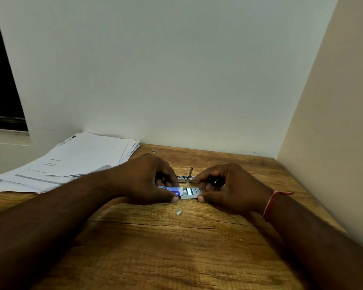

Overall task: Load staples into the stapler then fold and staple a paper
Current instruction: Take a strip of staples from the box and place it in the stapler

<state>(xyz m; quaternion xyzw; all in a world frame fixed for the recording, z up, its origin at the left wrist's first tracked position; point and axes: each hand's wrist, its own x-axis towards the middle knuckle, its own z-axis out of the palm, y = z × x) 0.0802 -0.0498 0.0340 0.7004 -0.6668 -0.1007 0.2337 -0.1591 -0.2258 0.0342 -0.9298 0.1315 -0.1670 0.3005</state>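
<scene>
My left hand [149, 181] grips the blue sleeve of a small staple box [171, 190] at the middle of the wooden desk. My right hand [228, 187] pinches the box's white inner tray [190, 193], which sticks out to the right and shows rows of silver staples. The stapler [186, 178] lies just behind the box, between my two hands, its metal parts partly hidden by my fingers. A stack of white printed papers [76, 162] lies at the back left of the desk.
A small loose staple strip [179, 212] lies on the desk [176, 248] just in front of my hands. Another tiny metal piece [153, 151] sits near the back wall. Walls close the desk at the back and right.
</scene>
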